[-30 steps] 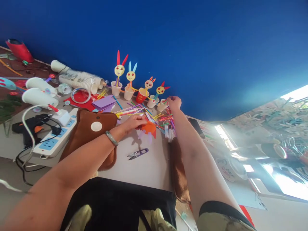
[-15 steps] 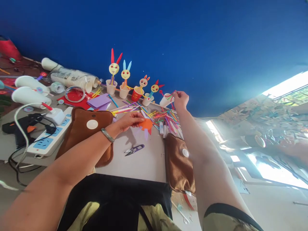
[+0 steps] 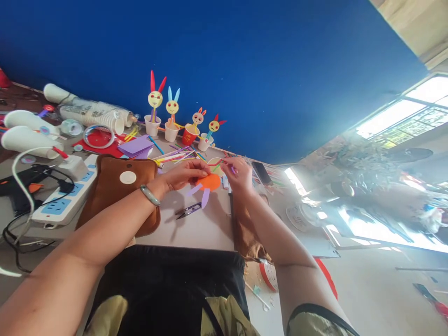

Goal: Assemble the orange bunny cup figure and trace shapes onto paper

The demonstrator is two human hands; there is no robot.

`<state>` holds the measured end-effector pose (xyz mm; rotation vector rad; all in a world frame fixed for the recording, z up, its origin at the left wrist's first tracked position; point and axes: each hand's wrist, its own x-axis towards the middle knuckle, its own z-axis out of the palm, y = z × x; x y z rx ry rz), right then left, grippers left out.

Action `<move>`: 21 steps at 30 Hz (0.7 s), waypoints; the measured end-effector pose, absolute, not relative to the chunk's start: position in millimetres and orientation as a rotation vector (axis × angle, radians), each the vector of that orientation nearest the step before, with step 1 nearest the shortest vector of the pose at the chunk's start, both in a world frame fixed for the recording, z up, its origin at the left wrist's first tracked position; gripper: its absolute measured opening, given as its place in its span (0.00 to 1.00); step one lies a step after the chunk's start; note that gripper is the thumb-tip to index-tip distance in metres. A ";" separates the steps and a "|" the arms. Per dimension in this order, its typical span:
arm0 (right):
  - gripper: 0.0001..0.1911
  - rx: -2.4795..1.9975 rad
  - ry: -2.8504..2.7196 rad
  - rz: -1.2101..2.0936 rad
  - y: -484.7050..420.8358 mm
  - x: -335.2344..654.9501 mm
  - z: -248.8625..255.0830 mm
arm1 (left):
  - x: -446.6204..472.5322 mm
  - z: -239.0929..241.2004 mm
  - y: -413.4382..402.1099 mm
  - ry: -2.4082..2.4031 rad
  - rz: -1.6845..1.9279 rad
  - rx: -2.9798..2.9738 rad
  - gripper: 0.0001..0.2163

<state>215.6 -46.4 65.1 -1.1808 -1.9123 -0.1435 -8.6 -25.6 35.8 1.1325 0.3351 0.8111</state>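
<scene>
My left hand [image 3: 191, 174] is closed, pinching an orange paper disc [image 3: 210, 182] by its upper left edge. Two purple paper ears [image 3: 205, 198] stick out from the disc, down and to the left. Just right of it, my right hand [image 3: 240, 174] is closed on a pale paper cup [image 3: 214, 165], mostly hidden behind both hands. Thin red and green strips show at the cup's mouth. Below the disc, a pair of thread snips [image 3: 189, 211] lies on the table. Four similar rabbit-like figures in cups, such as the red-eared one [image 3: 155, 99], stand behind.
A brown hot-water bag [image 3: 115, 205] lies left, another [image 3: 247, 233] under my right forearm. A power strip [image 3: 66, 200] with cables and a glue gun [image 3: 21, 184] are further left. Stacked paper cups [image 3: 93, 116], purple paper [image 3: 136, 146] and a phone [image 3: 262, 173] lie behind.
My right hand has brought the cup from the end of the row towards my left hand. The orange disc has turned, so its purple ears show more. The view has shifted right.
</scene>
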 end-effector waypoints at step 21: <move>0.14 -1.251 -1.523 0.596 -58.6 208.6 60.6 | -8.6 29.3 -21.7 0.271 0.841 1.109 0.17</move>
